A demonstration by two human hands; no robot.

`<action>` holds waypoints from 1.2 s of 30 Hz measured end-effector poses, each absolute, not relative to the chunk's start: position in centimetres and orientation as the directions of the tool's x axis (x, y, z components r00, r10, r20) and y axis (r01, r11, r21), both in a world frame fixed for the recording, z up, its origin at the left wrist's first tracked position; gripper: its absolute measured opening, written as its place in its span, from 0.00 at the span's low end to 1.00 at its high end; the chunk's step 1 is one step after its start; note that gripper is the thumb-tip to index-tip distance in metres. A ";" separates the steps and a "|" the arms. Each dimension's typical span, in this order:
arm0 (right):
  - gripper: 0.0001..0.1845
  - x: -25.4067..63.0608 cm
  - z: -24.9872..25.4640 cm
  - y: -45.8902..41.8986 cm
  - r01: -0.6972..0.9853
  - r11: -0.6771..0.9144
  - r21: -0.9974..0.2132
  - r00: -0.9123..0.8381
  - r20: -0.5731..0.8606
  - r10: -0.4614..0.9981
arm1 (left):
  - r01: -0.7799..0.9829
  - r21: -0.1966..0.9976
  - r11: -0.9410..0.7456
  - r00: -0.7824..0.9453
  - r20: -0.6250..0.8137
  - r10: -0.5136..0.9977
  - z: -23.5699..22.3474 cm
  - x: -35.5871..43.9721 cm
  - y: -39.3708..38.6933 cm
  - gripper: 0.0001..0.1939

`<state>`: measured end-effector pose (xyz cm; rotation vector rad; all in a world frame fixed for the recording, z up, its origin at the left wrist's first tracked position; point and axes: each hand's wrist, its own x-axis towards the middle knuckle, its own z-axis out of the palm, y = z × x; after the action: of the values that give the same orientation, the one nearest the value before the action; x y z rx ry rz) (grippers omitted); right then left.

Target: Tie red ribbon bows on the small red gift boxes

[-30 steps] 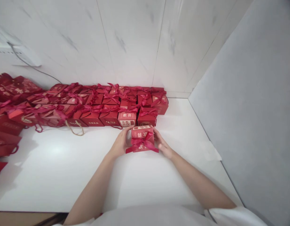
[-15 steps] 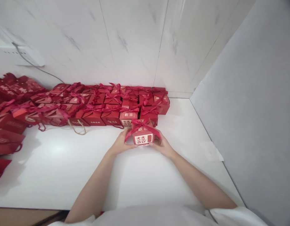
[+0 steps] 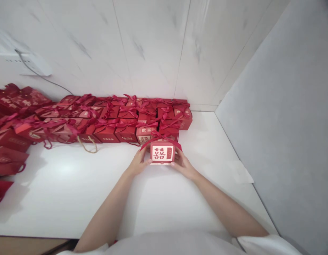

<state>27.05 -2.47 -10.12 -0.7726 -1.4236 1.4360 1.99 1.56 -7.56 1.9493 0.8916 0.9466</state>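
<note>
A small red gift box with a crimson ribbon bow on top stands upright on the white counter, its white label with red characters facing me. My left hand grips its left side and my right hand grips its right side, fingers curled against the box. The box sits just in front of the front row of matching red ribbon boxes, near that row's right end.
Rows of red boxes run along the marble wall. Red paper bags with cord handles crowd the left. A grey panel closes the right side. A white socket with a cable hangs on the wall at left.
The box has been turned from lying tilted with its bow toward me to standing upright with the label facing me, and moved slightly away toward the row.
</note>
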 end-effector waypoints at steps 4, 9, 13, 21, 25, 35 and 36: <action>0.43 27.0 -10.3 -2.5 -0.173 0.099 -0.980 -0.348 0.155 0.925 | 0.254 0.845 -0.471 0.484 0.311 0.818 -7.5 1.8 1.7 0.40; 0.45 27.1 -10.3 -2.4 -0.192 0.078 -0.978 -0.355 0.144 0.924 | 0.299 0.843 -0.448 0.512 0.254 0.820 -6.8 1.7 1.6 0.40; 0.45 27.2 -10.4 -2.3 -0.226 0.065 -0.972 -0.368 0.147 0.918 | 0.371 0.808 -0.458 0.492 0.247 0.835 -6.4 1.7 1.5 0.40; 0.48 27.3 -10.1 -2.1 -0.252 0.029 -0.967 -0.395 0.130 0.910 | 0.398 0.803 -0.443 0.485 0.226 0.845 -6.6 1.5 1.5 0.39; 0.47 27.4 -9.7 -2.1 -0.260 0.024 -0.965 -0.396 0.129 0.909 | 0.359 0.806 -0.472 0.506 0.257 0.823 -6.2 1.6 1.5 0.37; 0.50 27.3 -9.0 -2.2 -0.279 0.030 -0.960 -0.391 0.142 0.909 | 0.328 0.840 -0.433 0.509 0.229 0.830 -6.5 1.3 1.4 0.36; 0.52 27.2 -8.9 -2.3 -0.290 0.021 -0.957 -0.394 0.139 0.908 | 0.300 0.857 -0.418 0.518 0.222 0.826 -6.6 1.3 1.4 0.36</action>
<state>27.23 -2.27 -8.92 -0.7036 -1.3197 1.5639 1.32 1.39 -6.58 1.9613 0.9196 0.8351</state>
